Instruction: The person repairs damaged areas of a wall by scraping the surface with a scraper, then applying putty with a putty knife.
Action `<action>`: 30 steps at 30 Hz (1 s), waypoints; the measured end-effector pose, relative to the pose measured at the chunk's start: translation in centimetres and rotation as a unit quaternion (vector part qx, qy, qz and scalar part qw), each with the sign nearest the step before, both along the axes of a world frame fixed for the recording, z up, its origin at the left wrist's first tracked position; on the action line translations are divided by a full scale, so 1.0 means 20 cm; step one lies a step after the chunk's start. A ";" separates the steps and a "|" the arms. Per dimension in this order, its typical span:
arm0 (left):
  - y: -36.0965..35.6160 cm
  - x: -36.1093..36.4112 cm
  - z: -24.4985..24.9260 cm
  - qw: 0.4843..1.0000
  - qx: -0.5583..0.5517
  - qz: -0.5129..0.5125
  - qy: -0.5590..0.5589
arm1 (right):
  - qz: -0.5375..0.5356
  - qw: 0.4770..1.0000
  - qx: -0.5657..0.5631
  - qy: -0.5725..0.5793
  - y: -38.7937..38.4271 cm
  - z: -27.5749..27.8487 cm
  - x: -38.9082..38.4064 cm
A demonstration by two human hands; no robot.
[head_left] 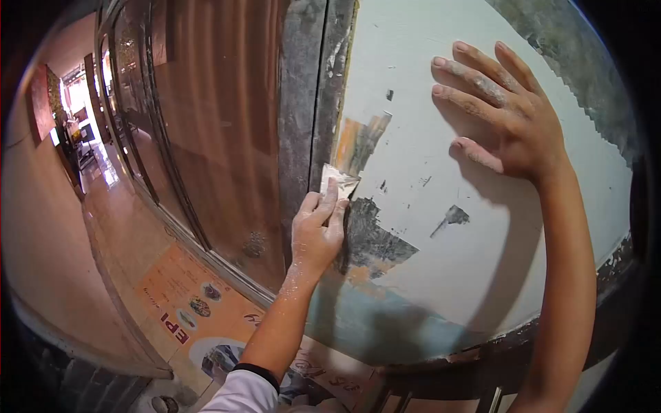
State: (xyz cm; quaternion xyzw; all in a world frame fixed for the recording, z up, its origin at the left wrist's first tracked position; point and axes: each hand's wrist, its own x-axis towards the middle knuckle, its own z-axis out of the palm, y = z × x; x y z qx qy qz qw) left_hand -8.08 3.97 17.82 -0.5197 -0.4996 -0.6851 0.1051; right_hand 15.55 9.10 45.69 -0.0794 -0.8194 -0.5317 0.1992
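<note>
My left hand [320, 230] grips a small scraper [336, 183] smeared with white putty, its edge against the left side of a white-coated wall panel [427, 158]. Just below and right of the scraper lies a bare dark grey patch [375, 237]. An orange and grey streaked patch [360, 141] shows above it. My right hand [502, 110] rests palm-down on the upper right of the panel, fingers spread, with white powder on them. Small dark spots and a pale blue-green lower area [385, 316] mark the panel.
A dark grey frame [297, 103] borders the panel's left edge. Beyond it are glass doors [213, 124] with brown curtains behind. Printed orange banners [182, 289] cover part of the floor below. A corridor floor [113, 220] runs back at the left, beside a pale wall [45, 234].
</note>
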 end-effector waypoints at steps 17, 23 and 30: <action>0.03 0.02 0.10 1.000 0.011 0.011 0.007 | 0.005 1.000 -0.009 0.008 0.00 0.00 0.00; 0.00 0.03 0.16 1.000 -0.017 0.001 0.011 | 0.000 1.000 -0.006 0.011 0.01 -0.01 -0.01; 0.02 0.03 0.24 1.000 -0.008 0.011 0.020 | -0.002 1.000 0.002 0.006 0.01 -0.01 0.00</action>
